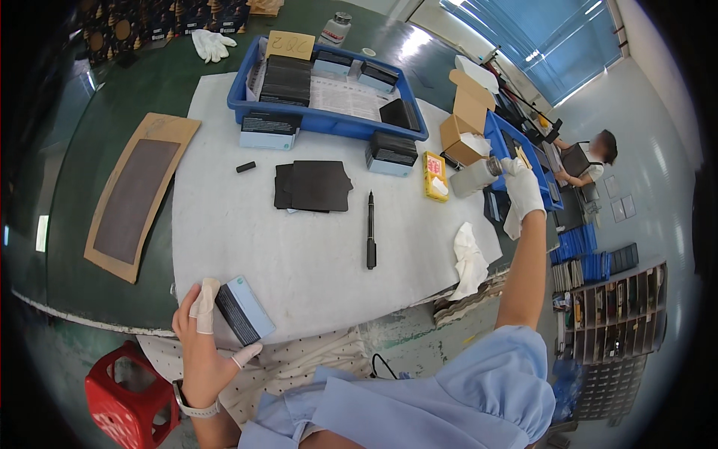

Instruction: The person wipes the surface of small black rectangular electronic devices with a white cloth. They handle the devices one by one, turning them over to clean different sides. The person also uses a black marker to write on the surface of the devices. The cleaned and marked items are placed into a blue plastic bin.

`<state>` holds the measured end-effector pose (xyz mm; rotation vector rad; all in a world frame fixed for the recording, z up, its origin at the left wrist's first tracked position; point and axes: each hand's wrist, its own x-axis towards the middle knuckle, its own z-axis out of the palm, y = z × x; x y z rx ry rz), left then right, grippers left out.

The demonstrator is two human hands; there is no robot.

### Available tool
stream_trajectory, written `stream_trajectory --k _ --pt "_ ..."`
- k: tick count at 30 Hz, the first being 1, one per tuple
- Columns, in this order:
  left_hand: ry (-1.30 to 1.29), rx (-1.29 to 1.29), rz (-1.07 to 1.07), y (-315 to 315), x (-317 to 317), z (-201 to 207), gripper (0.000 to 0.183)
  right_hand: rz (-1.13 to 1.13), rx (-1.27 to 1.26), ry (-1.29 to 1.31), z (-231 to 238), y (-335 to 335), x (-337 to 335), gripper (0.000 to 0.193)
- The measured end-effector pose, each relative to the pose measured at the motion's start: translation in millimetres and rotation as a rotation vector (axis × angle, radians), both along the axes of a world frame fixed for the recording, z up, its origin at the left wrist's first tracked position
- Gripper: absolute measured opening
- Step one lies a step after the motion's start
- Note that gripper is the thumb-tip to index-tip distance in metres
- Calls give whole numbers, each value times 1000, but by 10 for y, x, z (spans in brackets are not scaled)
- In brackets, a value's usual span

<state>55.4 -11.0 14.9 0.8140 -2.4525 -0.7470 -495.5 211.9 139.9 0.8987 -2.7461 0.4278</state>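
My left hand [206, 337], with pale finger cots on some fingers, is at the near table edge. Its fingers and thumb close around the two ends of a small stack of black and light-blue cards [245, 310]. On the far right my right hand [523, 187], in a white glove, reaches to a blue tray [555, 196]. Its bent fingers are drawn together beside a clear bottle [476, 177]; what they pinch, if anything, is hidden. Several loose black cards [320, 185] lie mid-table. To their right is a black marker [371, 232], its cap [245, 167] apart at left.
A blue bin [329, 120] with card stacks stands at the back; similar stacks [269, 131] sit before it. Nearby are a yellow packet [435, 177], an open carton [467, 123] and a crumpled white cloth [469, 262]. A brown-framed board [142, 194] lies left, above a red stool [131, 396].
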Motion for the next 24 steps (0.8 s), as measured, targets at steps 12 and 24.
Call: stream_trajectory --k 12,24 --pt "-1 111 6 -77 49 137 102 131 302 -62 -829 -484 691 21" --pt "-28 177 -177 -215 174 103 96 445 -84 -556 -547 -847 1497 26"
